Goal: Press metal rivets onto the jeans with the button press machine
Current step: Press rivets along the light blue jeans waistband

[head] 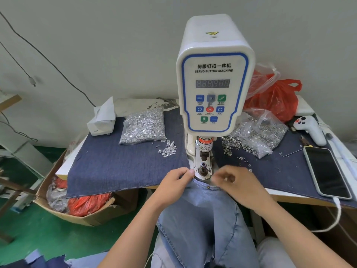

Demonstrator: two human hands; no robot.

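A white servo button machine (213, 78) stands at the middle of the table, its lower die (202, 169) exposed below the punch. Light blue jeans (204, 215) hang from the table's front edge over my lap. A set rivet (208, 187) shows on the jeans' top edge. My left hand (176, 180) pinches the jeans' edge just left of the die. My right hand (234, 180), fingers curled, holds the edge just right of the die. Loose rivet tacks (168, 148) lie left of the machine, small rings (245, 161) on the right.
Clear bags of metal parts sit at left (144, 126) and right (258, 132) of the machine on dark denim cloth (116, 165). A phone (326, 171), white handheld device (311, 128), red bag (276, 97) and white box (102, 120) are on the table. A cardboard box (63, 207) stands below left.
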